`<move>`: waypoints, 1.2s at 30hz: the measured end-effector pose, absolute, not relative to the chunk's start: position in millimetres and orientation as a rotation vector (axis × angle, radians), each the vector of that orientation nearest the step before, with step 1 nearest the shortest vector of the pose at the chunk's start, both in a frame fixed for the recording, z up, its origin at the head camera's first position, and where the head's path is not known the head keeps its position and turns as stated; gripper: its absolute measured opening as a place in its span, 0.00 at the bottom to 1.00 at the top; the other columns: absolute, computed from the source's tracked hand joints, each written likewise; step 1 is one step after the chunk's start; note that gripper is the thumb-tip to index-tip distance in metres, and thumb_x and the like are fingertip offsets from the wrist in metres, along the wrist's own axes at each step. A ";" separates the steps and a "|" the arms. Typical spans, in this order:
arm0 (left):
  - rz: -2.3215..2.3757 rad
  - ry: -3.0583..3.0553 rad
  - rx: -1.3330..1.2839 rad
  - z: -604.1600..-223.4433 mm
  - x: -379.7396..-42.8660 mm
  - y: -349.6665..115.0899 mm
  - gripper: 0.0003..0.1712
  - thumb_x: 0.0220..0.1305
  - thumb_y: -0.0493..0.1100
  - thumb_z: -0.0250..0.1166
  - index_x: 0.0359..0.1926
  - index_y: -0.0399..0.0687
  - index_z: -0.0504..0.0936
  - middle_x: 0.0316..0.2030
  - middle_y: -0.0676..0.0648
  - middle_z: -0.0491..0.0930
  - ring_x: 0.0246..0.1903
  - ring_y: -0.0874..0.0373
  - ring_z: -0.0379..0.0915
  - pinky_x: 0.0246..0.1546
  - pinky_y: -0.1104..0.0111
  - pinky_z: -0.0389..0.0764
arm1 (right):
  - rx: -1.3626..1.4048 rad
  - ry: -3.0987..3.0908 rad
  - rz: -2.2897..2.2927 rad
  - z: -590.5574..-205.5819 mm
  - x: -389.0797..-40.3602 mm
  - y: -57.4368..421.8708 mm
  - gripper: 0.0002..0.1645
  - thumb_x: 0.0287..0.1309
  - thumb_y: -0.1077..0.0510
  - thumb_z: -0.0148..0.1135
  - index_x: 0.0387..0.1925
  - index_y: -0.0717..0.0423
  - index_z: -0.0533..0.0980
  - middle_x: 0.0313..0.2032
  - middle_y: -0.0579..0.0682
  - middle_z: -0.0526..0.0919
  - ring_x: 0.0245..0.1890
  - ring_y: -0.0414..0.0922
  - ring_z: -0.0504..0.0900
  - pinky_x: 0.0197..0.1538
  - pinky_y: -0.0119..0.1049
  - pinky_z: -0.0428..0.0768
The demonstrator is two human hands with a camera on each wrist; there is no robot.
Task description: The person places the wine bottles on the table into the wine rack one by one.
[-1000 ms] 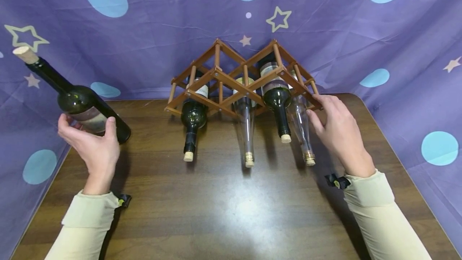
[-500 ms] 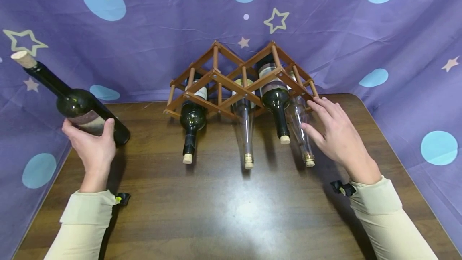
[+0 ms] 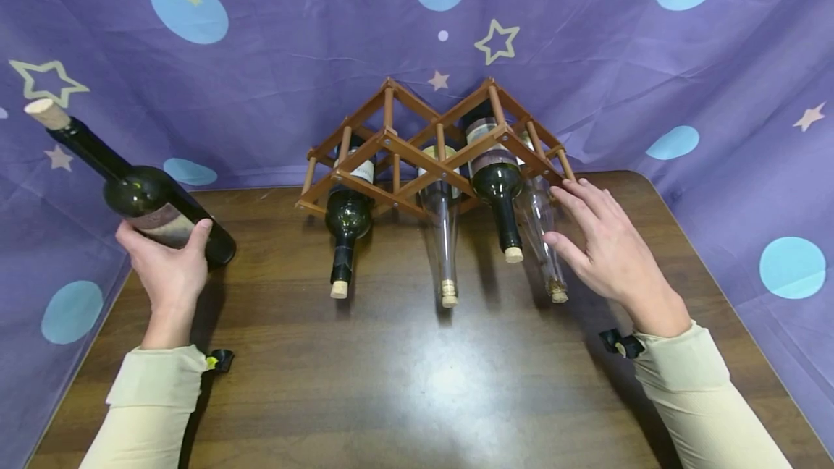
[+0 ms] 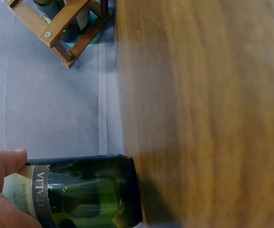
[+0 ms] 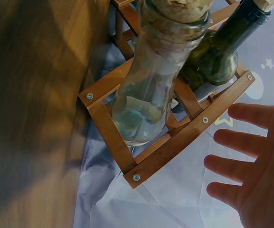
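My left hand [image 3: 171, 273] holds a dark green corked wine bottle [image 3: 146, 194] around its labelled body, at the table's left. Its base stands at the tabletop in the left wrist view, where the label of the wine bottle [image 4: 89, 192] reads "ITALIA". My right hand [image 3: 615, 252] hovers beside the right end of the wooden wine rack [image 3: 415, 156], fingers extended and holding nothing. Nearest to it is a clear corked bottle [image 3: 539, 226], lying neck-forward in the rack's lower right slot. The right wrist view shows the fingers [image 5: 229, 168] apart from the rack.
Also in the rack lie a dark bottle [image 3: 350, 217] at left, a clear bottle [image 3: 446, 230] in the middle and a dark bottle [image 3: 498, 183] higher at right. Their corked necks stick out over the brown table [image 3: 365, 382]. A purple curtain [image 3: 280, 56] hangs behind.
My right hand has drawn back a little from the rack's right end, its fingers straighter. My left hand keeps its grip on the wine bottle, which stays in nearly the same place.
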State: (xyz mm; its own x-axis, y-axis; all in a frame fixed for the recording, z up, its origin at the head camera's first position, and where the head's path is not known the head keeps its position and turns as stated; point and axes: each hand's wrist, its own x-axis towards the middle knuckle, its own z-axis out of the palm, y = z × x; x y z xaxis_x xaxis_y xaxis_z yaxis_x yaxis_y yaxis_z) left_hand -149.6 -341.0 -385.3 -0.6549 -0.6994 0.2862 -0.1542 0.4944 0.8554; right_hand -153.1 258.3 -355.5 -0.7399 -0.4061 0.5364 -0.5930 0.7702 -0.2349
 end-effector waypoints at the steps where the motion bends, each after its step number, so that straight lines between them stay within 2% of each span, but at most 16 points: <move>1: -1.125 -2.108 0.698 -385.2 -149.5 -340.5 0.51 0.54 0.53 0.73 0.73 0.55 0.53 0.67 0.50 0.63 0.64 0.63 0.59 0.65 0.74 0.56 | 0.757 -2.500 0.552 -355.0 -152.5 258.3 0.40 0.61 0.42 0.65 0.70 0.55 0.69 0.67 0.59 0.69 0.71 0.58 0.59 0.72 0.53 0.53; 12: -1.105 -2.081 0.689 -379.4 -144.7 -331.9 0.50 0.54 0.52 0.74 0.71 0.55 0.55 0.64 0.51 0.65 0.62 0.63 0.61 0.65 0.73 0.57 | 0.770 -2.469 0.537 -349.3 -150.8 256.0 0.42 0.62 0.39 0.63 0.70 0.57 0.68 0.67 0.59 0.69 0.72 0.55 0.59 0.73 0.52 0.52; 21: -1.125 -2.054 0.632 -358.4 -135.7 -309.5 0.48 0.54 0.49 0.74 0.70 0.51 0.56 0.64 0.51 0.64 0.61 0.63 0.60 0.64 0.73 0.58 | 0.793 -2.392 0.558 -338.6 -148.5 251.4 0.44 0.64 0.32 0.56 0.70 0.57 0.68 0.67 0.58 0.70 0.70 0.55 0.62 0.72 0.48 0.54; 28: -1.158 -2.007 0.547 -351.3 -133.9 -304.2 0.48 0.51 0.47 0.76 0.68 0.53 0.59 0.61 0.54 0.67 0.59 0.64 0.62 0.62 0.74 0.59 | 0.810 -2.331 0.592 -331.6 -146.9 244.8 0.47 0.65 0.28 0.52 0.69 0.59 0.69 0.67 0.57 0.70 0.68 0.56 0.64 0.71 0.48 0.57; 36: -1.228 -1.921 0.407 -319.0 -117.6 -265.8 0.44 0.51 0.40 0.76 0.65 0.46 0.62 0.57 0.53 0.69 0.57 0.62 0.64 0.58 0.74 0.63 | 0.816 -2.282 0.610 -321.3 -144.3 235.7 0.48 0.65 0.27 0.49 0.68 0.60 0.69 0.67 0.58 0.70 0.69 0.55 0.64 0.71 0.48 0.59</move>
